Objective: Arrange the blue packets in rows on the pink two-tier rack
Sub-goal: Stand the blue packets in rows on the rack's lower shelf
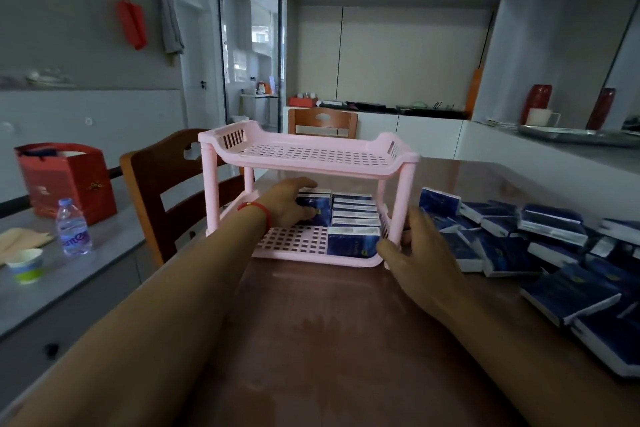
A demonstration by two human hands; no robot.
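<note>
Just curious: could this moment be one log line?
left hand: placing blue packet, lower tier | right hand: steadying pink rack | top tier: empty

My pink rack [313, 152] is matt perforated plastic; the blue packets [550, 224] look like glossy film, perhaps; the table [346, 340] is polished, reflective wood.

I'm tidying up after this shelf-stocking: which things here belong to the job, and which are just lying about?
Job: pink rack; packets in its lower tier; loose packet pile; left hand; right hand.

Lying about: water bottle; paper cup; red gift bag.
</note>
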